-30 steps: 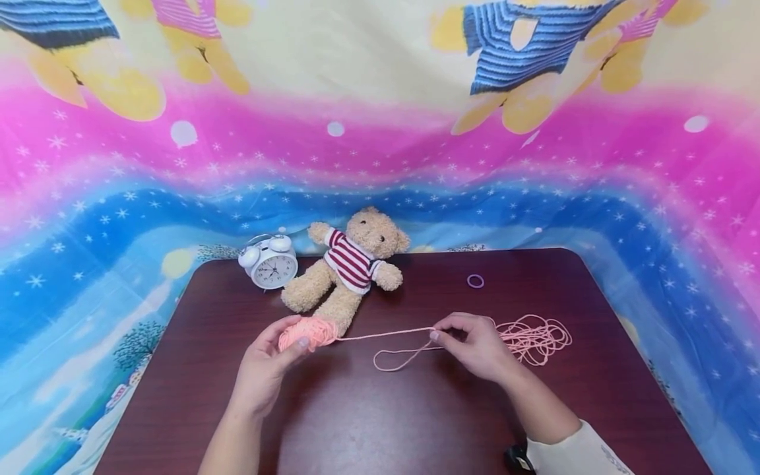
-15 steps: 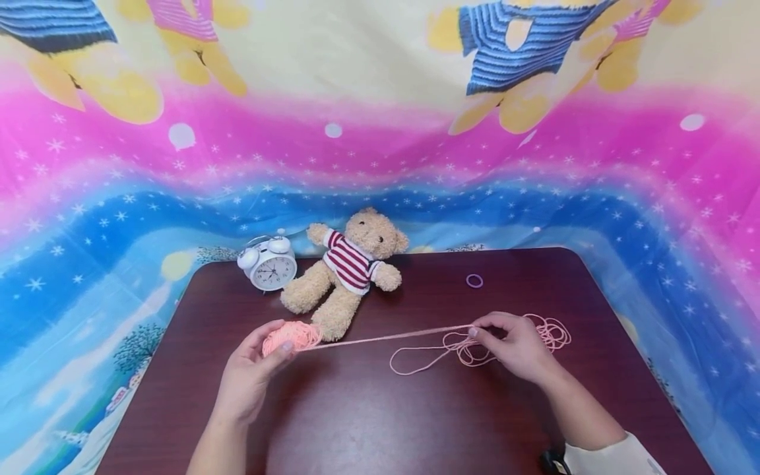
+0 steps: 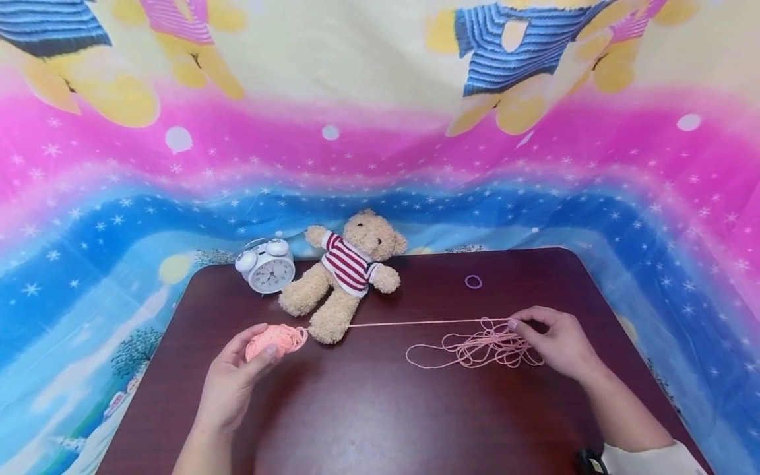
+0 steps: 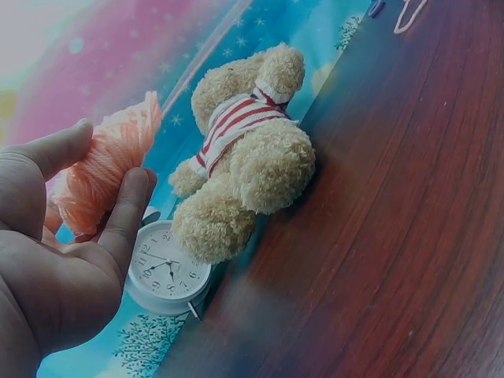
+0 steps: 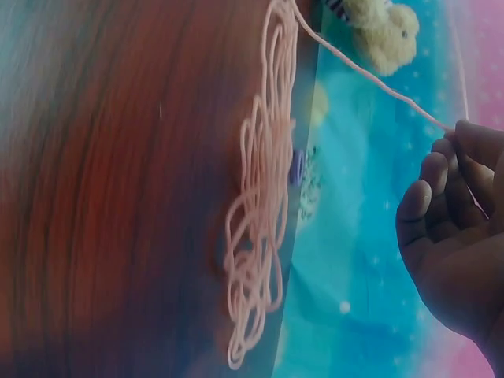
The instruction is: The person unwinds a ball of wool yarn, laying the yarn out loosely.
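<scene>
Yarn ball (image 3: 276,342) at lower left, strand (image 3: 415,323) stretched rightward
Left grip (image 3: 233,379) pinches the ball, right grip (image 3: 558,340) the strand; hard tugging could knot the loose loops (image 3: 497,343) (crossed, lower right).

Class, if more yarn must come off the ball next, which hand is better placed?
Probably the right hand: it pinches the yarn, stretched out towards the ball, while the left hand holds that ball.

Left hand (image 3: 230,379), right hand (image 3: 559,343) well apart

At the head view's eight o'clock, left thumb (image 3: 264,360) and fingers (image 3: 240,340) grip, left forearm (image 3: 204,450) pointing toward one. At four o'clock, right thumb (image 3: 526,332) and forefinger (image 3: 537,314) pinch, right forearm (image 3: 629,412) angled toward half past ten.
</scene>
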### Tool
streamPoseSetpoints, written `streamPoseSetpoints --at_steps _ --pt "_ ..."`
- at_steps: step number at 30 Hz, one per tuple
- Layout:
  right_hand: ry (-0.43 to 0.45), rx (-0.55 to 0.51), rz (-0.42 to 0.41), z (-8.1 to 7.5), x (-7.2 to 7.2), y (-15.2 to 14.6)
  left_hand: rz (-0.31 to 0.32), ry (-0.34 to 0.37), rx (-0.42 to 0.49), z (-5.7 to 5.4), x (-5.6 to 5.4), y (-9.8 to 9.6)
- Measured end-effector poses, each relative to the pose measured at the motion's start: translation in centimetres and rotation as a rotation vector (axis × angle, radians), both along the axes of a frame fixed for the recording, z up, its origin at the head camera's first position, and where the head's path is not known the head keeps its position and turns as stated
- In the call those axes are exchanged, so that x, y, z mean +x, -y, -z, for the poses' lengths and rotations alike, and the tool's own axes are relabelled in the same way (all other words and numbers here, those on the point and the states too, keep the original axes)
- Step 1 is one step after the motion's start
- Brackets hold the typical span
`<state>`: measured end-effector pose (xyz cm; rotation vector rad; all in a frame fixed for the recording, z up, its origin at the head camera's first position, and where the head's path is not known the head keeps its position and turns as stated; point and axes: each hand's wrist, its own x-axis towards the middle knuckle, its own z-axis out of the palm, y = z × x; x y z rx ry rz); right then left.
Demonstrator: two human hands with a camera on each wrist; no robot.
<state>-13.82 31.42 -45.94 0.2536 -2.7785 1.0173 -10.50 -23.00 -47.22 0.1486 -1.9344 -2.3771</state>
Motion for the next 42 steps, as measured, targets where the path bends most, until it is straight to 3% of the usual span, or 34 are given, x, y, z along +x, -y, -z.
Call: streamPoseSetpoints --at_steps 8,17,32,42 --pt "-0.017 0.033 0.035 -0.6 0.2 -2.1 -0.003 -0.016 0.002 0.1 0.3 0.8" --pt "-0.018 0.052 0.067 -1.2 0.2 -4.0 -0.036 0.023 -0.052 -0.2 0.5 1.4" --pt "-0.034 0.036 0.141 -1.2 -0.5 -6.8 -0.034 -0.008 -0.005 0.0 1.1 2.9" --pt "0.039 0.047 0.187 -1.2 -1.0 -9.5 -0.060 0.004 -0.043 -0.2 1.4 4.1"
